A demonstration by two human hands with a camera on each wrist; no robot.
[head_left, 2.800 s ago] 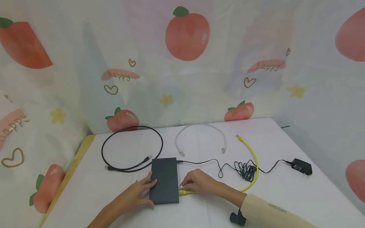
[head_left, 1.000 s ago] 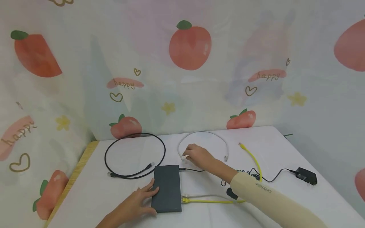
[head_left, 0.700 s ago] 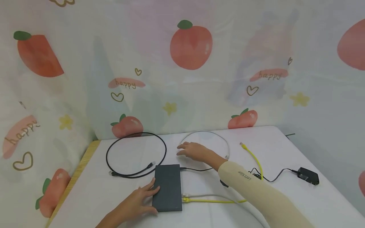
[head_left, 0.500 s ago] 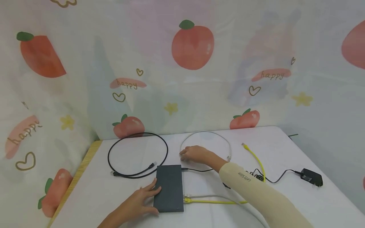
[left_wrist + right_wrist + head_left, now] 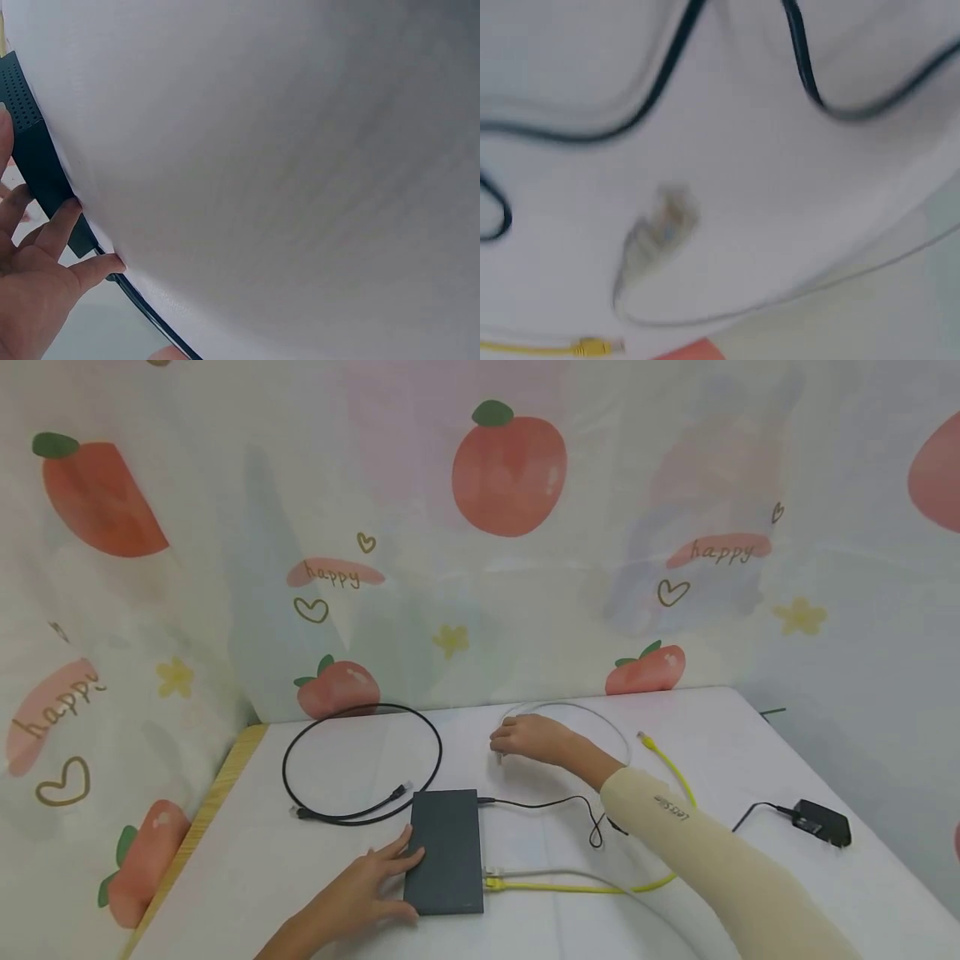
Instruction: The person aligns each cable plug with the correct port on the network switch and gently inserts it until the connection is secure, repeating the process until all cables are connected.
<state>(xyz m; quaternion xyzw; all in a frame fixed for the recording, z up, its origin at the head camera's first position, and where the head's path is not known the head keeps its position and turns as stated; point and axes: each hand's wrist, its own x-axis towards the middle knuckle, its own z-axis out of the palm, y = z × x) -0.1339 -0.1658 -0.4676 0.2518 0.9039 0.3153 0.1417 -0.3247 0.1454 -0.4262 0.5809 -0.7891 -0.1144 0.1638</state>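
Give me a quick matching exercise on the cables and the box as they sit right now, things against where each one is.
Things:
1. yellow cable
2. black looped cable
3. white cable
4. black power adapter

States:
a. lying free on the table, left of the right hand, held by nobody
b. one end pinched in the right hand
c. near the table's right edge
d. one end at the side of the dark box that the left hand steadies

Pairs: 1-d, 2-a, 3-b, 4-c
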